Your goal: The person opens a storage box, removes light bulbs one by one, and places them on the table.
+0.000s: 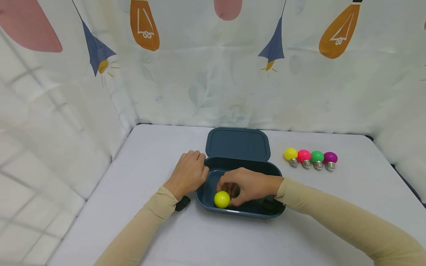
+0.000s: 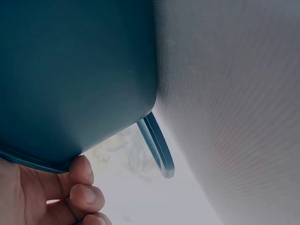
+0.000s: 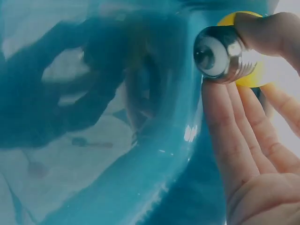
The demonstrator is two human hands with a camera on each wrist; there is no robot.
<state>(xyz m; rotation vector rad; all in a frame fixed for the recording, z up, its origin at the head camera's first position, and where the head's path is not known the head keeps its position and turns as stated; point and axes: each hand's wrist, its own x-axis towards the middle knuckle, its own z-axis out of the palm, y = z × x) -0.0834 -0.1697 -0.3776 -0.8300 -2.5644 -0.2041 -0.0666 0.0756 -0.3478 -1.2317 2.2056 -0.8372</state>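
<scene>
A dark blue box with rounded corners stands on the table. My left hand holds its left rim; in the left wrist view, fingertips curl against the edge of the box wall. Inside the box, toward its front left, my right hand pinches a yellow light bulb. The right wrist view shows the thumb and fingers around its silver screw base, the yellow globe pointing away from that camera.
The matching blue lid lies flat just behind the box. Several small bulbs stand in a row at the right: yellow, pink, green and purple. A printed curtain hangs behind the white table.
</scene>
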